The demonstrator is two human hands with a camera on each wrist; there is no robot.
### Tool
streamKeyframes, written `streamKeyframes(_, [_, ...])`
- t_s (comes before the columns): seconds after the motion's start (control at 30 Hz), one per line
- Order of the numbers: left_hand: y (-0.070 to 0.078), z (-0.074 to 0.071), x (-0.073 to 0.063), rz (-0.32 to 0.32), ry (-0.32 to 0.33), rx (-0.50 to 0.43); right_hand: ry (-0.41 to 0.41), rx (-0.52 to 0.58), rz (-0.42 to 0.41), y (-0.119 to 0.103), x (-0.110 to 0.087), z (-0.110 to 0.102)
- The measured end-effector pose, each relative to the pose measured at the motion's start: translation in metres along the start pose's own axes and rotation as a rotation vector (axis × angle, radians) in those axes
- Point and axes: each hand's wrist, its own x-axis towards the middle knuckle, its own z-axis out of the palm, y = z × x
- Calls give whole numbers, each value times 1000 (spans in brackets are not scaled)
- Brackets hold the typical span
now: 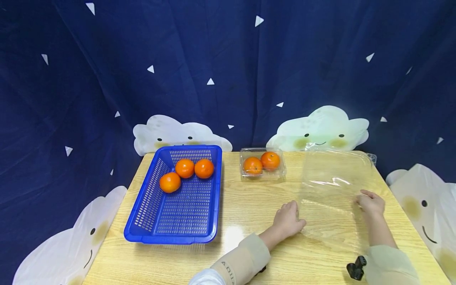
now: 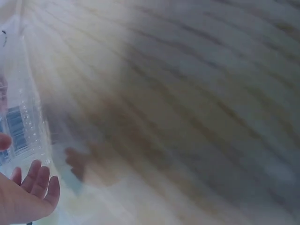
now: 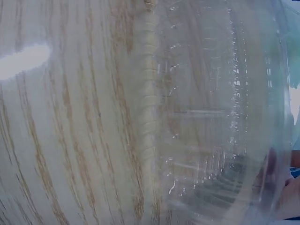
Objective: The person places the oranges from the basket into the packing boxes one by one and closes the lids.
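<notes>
A large clear plastic clamshell box (image 1: 335, 213) lies opened out on the right of the table, its outline faint. My left hand (image 1: 286, 219) is at its left edge, thumb and fingers apart. In the left wrist view the fingers (image 2: 40, 185) are slightly bent beside the ribbed plastic. At the opposite edge, my right hand (image 1: 372, 204) pinches the plastic. Through the clear wall (image 3: 234, 112) in the right wrist view, a finger shows dimly; the exact grip is partly hidden.
A blue plastic basket (image 1: 213, 206) with three orange round fruits (image 1: 185, 168) stands on the left. Behind, at the middle, a smaller clear box (image 1: 246, 174) holds two orange fruits (image 1: 270, 160). A dark blue curtain (image 1: 228, 59) hangs behind the wooden table (image 1: 256, 198).
</notes>
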Motion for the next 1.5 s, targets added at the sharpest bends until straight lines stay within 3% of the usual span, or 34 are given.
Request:
streamKeyframes(0.17, [-5, 2, -2, 15, 21, -9, 7, -46, -29, 0, -3, 6])
streamKeyframes(0.47, [-11, 0, -11, 7, 56, 122, -31, -102, -91, 3, -8, 19])
streamKeyframes(0.7, [-15, -3, -19, 3, 56, 168, -46, -65, -161, 13, 3, 27])
streamKeyframes(0.87, [-19, -5, -25, -1, 75, 202, -59, -156, -163, 4, -11, 36])
streamKeyframes(1.23, [-29, -10, -35, -28, 85, 194, -91, -196, -180, 0, -18, 53])
streamKeyframes(1.5, [-36, -14, -44, -63, 91, 171, -137, -161, -177, -2, -22, 66])
